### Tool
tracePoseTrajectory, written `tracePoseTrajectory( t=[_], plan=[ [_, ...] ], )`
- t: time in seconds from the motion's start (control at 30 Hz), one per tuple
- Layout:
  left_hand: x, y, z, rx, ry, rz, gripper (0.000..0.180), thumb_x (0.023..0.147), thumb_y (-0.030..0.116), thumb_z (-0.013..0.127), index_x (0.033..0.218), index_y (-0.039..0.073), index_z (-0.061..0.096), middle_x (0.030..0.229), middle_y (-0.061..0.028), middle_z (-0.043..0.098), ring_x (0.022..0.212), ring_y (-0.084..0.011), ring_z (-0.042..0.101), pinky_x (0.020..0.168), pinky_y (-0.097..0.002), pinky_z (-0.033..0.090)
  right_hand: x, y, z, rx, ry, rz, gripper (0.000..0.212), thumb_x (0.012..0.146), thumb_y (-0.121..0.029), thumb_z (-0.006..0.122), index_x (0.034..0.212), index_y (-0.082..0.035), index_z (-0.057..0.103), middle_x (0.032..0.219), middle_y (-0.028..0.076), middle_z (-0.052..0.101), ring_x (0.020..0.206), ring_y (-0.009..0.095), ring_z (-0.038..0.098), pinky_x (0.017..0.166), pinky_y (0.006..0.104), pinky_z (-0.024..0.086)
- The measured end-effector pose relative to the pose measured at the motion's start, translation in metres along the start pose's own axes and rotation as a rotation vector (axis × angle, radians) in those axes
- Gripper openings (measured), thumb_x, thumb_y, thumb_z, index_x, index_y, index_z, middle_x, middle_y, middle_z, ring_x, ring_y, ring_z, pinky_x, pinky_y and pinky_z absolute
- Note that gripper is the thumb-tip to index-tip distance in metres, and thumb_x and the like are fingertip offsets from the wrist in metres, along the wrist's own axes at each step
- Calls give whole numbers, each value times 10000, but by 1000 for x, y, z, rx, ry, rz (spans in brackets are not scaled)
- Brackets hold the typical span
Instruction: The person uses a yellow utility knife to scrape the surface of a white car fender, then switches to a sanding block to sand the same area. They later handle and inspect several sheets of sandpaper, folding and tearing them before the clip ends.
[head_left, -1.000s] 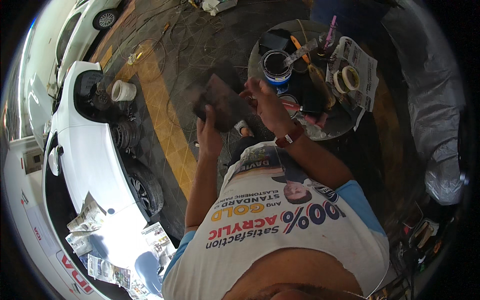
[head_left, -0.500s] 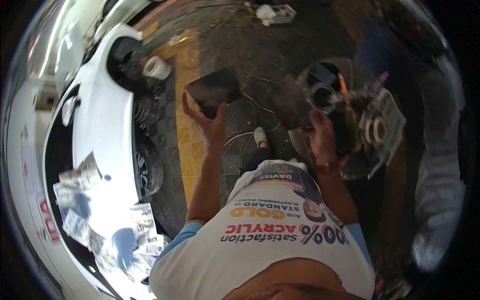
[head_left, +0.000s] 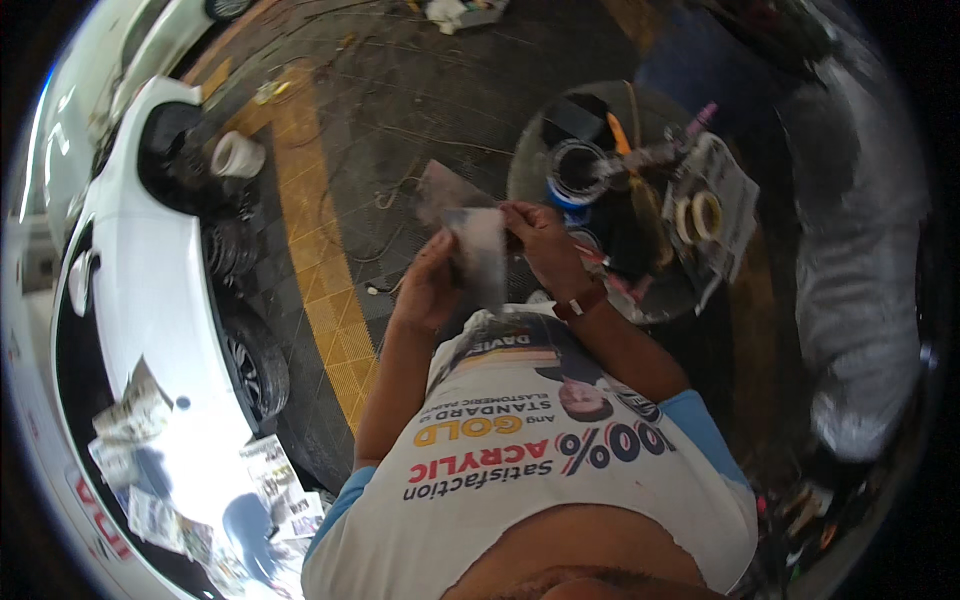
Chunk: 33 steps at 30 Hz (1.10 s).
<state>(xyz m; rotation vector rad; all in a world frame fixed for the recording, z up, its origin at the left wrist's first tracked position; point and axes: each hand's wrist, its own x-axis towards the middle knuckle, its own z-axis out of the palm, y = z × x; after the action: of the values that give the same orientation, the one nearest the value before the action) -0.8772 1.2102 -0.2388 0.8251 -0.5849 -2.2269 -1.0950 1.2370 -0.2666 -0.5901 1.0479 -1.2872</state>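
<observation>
Two thin, flat rectangular plates overlap in front of my chest. The paler greyish plate point(head_left: 478, 250) lies in front, slightly blurred, with the fingers of my left hand point(head_left: 430, 280) closed at its left edge. Behind it, the brownish plate point(head_left: 448, 188) juts out toward the upper left. My right hand point(head_left: 545, 250), wearing a reddish wristband, pinches where the plates meet, seemingly on the brownish one. Beyond this hand stands a round table point(head_left: 530, 150) with an open can point(head_left: 577, 172) that has a blue lower part.
Masking tape rolls point(head_left: 698, 217) rest on newspaper point(head_left: 735, 200) at the table's right side. To the left is a white car point(head_left: 150, 290) with newspaper sheets point(head_left: 135, 410) on it. A white bucket point(head_left: 238, 155) stands near its wheel arch. Cords point(head_left: 390, 195) cross the dark tiled floor.
My hands, which were apart with one plate each, have come together so the plates overlap. The view has shifted, showing the table and car farther left in the picture.
</observation>
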Motion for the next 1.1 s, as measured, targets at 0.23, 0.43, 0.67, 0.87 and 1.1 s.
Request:
tracePoseTrajectory(
  t=[0.23, 0.43, 0.67, 0.87, 1.1],
  plan=[
    [32, 3, -12, -155, 161, 125, 523, 1137, 291, 512, 1584, 31, 436, 1565, -177, 551, 1444, -373, 557, 1216, -567, 448, -51, -19, -72, -140, 689, -275, 333, 1039, -263, 757, 1273, -34, 700, 1025, 62, 757, 791, 118, 713, 676, 257, 577],
    [99, -5, 15, -376, -152, -14, 503, 1146, 263, 489, 1602, 57, 443, 1602, -176, 514, 1486, -409, 501, 1213, -653, 402, 13, -71, -140, -1007, 696, -411, 422, 1056, -407, 720, 1150, 4, 753, 794, 104, 714, 630, 221, 670, 595, 361, 534],
    [153, -30, 38, -11, -72, -26, 584, 1118, 371, 510, 1618, 87, 407, 1622, -169, 454, 1465, -409, 507, 1099, -731, 458, 14, -96, -101, -1355, 586, -443, 374, 1089, -383, 660, 1065, -32, 785, 770, 203, 704, 686, 367, 714, 614, 443, 513],
    [150, -32, 57, 46, -66, -49, 607, 1112, 378, 495, 1633, 92, 370, 1606, -164, 464, 1422, -407, 535, 1060, -741, 493, 14, -80, -104, -1262, 623, -446, 370, 1085, -394, 659, 1077, -53, 801, 790, 200, 727, 670, 347, 722, 600, 441, 523],
    [158, -32, 50, 83, -94, -70, 608, 1119, 402, 469, 1633, 93, 371, 1615, -162, 454, 1412, -400, 540, 1058, -747, 484, 24, -66, -129, -1109, 676, -283, 368, 1108, -371, 633, 1162, -54, 814, 926, 158, 807, 719, 225, 789, 639, 365, 614]
  ],
)
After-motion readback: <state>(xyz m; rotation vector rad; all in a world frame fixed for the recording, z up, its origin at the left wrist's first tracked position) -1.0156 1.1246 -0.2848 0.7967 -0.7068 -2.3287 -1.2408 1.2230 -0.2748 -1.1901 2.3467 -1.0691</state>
